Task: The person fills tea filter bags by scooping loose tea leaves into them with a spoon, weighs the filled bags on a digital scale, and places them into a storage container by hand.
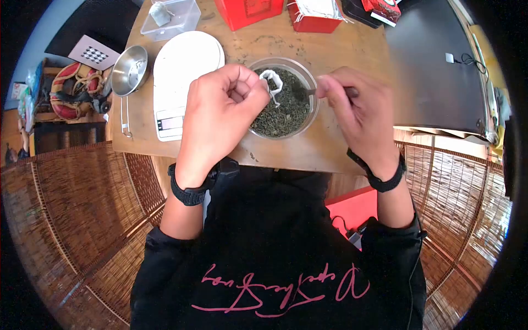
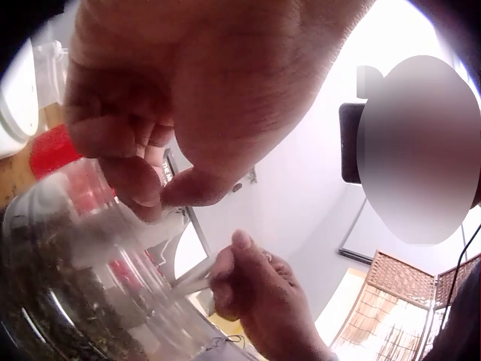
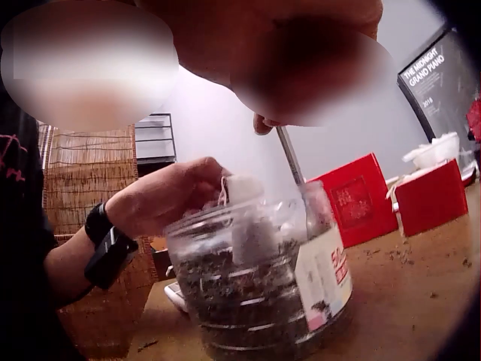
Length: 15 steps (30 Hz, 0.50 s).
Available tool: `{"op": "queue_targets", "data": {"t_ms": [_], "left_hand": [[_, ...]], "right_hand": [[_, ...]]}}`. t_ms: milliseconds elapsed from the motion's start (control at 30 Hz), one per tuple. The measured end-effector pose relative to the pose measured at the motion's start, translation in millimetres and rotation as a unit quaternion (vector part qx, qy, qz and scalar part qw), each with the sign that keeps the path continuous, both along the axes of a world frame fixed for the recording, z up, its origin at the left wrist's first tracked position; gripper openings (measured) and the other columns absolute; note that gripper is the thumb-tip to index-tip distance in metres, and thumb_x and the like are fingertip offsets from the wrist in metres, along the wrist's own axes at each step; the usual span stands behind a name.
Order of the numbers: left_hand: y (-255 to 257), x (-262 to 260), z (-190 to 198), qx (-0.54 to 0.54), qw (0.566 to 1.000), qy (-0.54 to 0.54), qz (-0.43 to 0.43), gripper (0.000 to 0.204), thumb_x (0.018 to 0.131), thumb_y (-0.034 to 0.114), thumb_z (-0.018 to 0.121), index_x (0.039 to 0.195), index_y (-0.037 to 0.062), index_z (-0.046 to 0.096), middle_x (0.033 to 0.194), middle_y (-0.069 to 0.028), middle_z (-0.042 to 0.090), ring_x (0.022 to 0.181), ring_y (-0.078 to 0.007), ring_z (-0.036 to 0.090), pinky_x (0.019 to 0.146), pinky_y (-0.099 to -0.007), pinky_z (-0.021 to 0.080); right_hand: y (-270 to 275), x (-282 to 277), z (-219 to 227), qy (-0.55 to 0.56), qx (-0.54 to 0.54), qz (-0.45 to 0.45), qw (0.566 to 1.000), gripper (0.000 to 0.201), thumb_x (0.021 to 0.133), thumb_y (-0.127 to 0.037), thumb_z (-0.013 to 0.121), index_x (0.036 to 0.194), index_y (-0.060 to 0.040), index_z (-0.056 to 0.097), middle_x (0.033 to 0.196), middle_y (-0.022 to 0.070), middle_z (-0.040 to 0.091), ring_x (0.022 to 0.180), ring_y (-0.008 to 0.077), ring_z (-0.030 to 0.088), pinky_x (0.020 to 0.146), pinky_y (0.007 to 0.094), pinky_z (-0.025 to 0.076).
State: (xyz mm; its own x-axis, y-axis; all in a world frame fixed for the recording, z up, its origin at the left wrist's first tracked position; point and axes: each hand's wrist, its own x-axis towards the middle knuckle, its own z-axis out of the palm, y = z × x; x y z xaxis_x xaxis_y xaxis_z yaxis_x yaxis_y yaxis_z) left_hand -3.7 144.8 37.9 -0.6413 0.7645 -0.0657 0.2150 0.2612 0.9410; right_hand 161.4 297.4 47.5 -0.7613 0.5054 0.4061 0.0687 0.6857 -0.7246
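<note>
My left hand [image 1: 220,113] pinches the edge of a small white drawstring tea bag [image 1: 278,82] between thumb and fingertips. The bag's mouth stands round and open, and a short string hangs from it. Below is a clear plastic jar [image 3: 255,320] holding loose dark green tea leaves [image 1: 280,122]; in the right wrist view the bag's lower part shows through the jar's wall. At the jar's right side my right hand [image 1: 360,104] grips the handle of a metal spoon [image 3: 288,154]. The spoon slants down over the rim, its bowl among the leaves beside the bag.
A white kitchen scale [image 1: 187,60] stands left of the jar, with a metal ladle [image 1: 129,71] beyond it. Farther back are a clear plastic box [image 1: 187,25] with a filled bag, a red box [image 1: 250,14] and another red box [image 1: 316,23] with white bags. Crumbs dot the table.
</note>
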Motion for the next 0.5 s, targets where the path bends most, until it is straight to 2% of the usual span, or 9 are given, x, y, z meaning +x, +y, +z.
{"op": "queue_targets", "data": {"t_ms": [33,67,100,167,200,267,333,400,500], "left_hand": [[-0.1,-0.5,-0.3,-0.003,1.0,-0.001,-0.003,0.013,0.088,0.009,0.071,0.085,-0.0032,0.071,0.069,-0.0014,0.067,0.061,-0.0044,0.057,0.057,-0.0222,0.046],[0.8,-1.9,-0.4,0.001,1.0,0.003,-0.008,0.013,0.089,0.009,0.07,0.085,-0.0034,0.071,0.069,-0.0012,0.067,0.061,-0.0043,0.057,0.057,-0.022,0.046],[1.1,-2.2,-1.1,0.005,1.0,0.006,-0.012,0.013,0.089,0.009,0.07,0.085,-0.0036,0.071,0.068,-0.0011,0.067,0.061,-0.0042,0.057,0.058,-0.0219,0.046],[0.8,-2.2,-2.6,0.01,1.0,0.003,-0.011,0.013,0.089,0.009,0.07,0.085,-0.0038,0.071,0.069,-0.0007,0.067,0.061,-0.0042,0.057,0.057,-0.0218,0.046],[-0.8,-2.7,-3.1,0.014,1.0,0.001,-0.008,0.014,0.09,0.009,0.069,0.085,-0.004,0.07,0.069,-0.0004,0.067,0.061,-0.0042,0.057,0.057,-0.0218,0.045],[-2.9,-4.8,-6.0,0.02,1.0,-0.018,-0.008,0.013,0.091,0.008,0.068,0.086,-0.0033,0.07,0.07,-0.0001,0.067,0.061,-0.0041,0.057,0.057,-0.0215,0.045],[-2.8,-8.7,-4.9,0.03,0.999,-0.034,-0.01,0.012,0.091,0.007,0.067,0.087,-0.0027,0.07,0.07,0.0002,0.067,0.061,-0.0039,0.057,0.057,-0.0213,0.046],[-4.8,-11.3,-2.0,0.04,0.992,-0.122,-0.019,0.011,0.093,0.008,0.067,0.089,-0.0017,0.071,0.072,0.0002,0.067,0.061,-0.0035,0.058,0.056,-0.0209,0.046],[-5.7,-10.1,1.0,0.029,0.991,-0.13,-0.026,0.014,0.095,0.011,0.069,0.09,-0.0014,0.071,0.072,-0.0002,0.068,0.061,-0.0032,0.058,0.055,-0.0207,0.046]], "right_hand": [[-3.7,-1.0,-7.0,-0.017,-0.027,0.002,0.999,0.019,0.098,-0.014,0.07,0.087,0.0018,0.073,0.076,0.0113,0.072,0.061,0.0192,0.067,0.056,0.0293,0.049],[-6.4,-1.7,-16.4,-0.01,-0.087,-0.006,0.996,0.023,0.101,-0.016,0.068,0.087,0.0028,0.072,0.073,0.0088,0.071,0.06,0.0151,0.064,0.056,0.0276,0.048],[-8.7,-2.4,-20.1,-0.011,-0.088,-0.009,0.996,0.023,0.101,-0.016,0.068,0.087,0.0028,0.072,0.073,0.0088,0.071,0.06,0.0151,0.064,0.056,0.0276,0.048],[-12.4,-4.9,-24.4,0.02,-0.201,-0.028,0.979,0.029,0.104,-0.019,0.064,0.087,0.0035,0.071,0.07,0.0032,0.068,0.058,0.0096,0.058,0.055,0.0254,0.045],[-14.2,-5.5,-25.7,0.019,-0.202,-0.027,0.979,0.029,0.104,-0.019,0.064,0.087,0.0035,0.071,0.07,0.0032,0.068,0.058,0.0096,0.058,0.055,0.0254,0.045],[-16.4,-6.8,-27.4,0.022,-0.251,-0.042,0.967,0.037,0.107,-0.026,0.06,0.085,0.0013,0.072,0.067,-0.0021,0.062,0.057,0.0048,0.05,0.053,0.0231,0.04],[-8.0,-5.0,-33.2,0.026,-0.261,-0.057,0.963,0.04,0.108,-0.03,0.059,0.084,-0.0004,0.071,0.065,-0.0028,0.061,0.056,0.0043,0.049,0.052,0.0222,0.037],[-2.9,-2.9,-34.2,0.029,-0.271,-0.073,0.959,0.043,0.108,-0.034,0.058,0.083,-0.0021,0.071,0.064,-0.0035,0.059,0.055,0.0037,0.047,0.051,0.0214,0.035],[0.2,1.0,-30.8,0.059,-0.309,-0.099,0.944,0.046,0.109,-0.039,0.056,0.08,-0.0053,0.069,0.062,-0.0039,0.056,0.054,0.0026,0.045,0.05,0.0201,0.033]]}}
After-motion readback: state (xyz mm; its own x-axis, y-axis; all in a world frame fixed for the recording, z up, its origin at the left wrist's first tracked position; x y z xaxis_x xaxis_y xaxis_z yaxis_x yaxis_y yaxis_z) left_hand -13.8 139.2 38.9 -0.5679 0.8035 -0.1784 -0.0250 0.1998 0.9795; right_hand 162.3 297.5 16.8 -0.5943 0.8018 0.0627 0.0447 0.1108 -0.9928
